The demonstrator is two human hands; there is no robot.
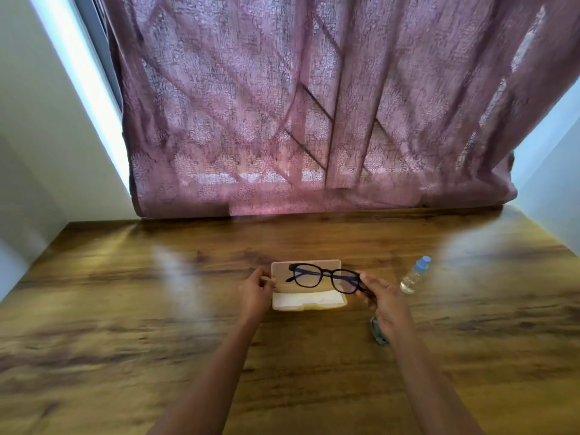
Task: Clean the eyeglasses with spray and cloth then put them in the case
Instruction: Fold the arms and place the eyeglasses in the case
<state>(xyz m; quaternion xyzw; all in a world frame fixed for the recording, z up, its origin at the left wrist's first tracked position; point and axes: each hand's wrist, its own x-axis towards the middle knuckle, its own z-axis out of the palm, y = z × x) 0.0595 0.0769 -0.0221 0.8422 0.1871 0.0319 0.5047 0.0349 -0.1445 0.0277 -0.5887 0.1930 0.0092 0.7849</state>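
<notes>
Open case (309,301) mid-frame on the desk (125,309), white lining inside. Right hand (381,298) pinches the eyeglasses (326,277) above it; left hand (255,288) grips the lid edge. Cloth (378,334) mostly hidden under the right wrist.

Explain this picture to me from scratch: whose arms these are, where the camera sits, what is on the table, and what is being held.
There is no machine here. The two bare arms belong to a person wearing a wide-angle camera on the head, so the one picture looks forward and down from that person's own viewpoint; the wide lens bends the edges.

The surface is a wooden table in front of a pink curtain. On it lies an open, light-coloured glasses case, lid up. To its right lies a small clear spray bottle with a blue cap, tipped on its side. A greyish cloth peeks out beneath the right wrist, mostly hidden.

The right hand holds dark-framed eyeglasses by one end, over the case. The left hand is at the case's left edge, its fingers seemingly steadying it.
</notes>
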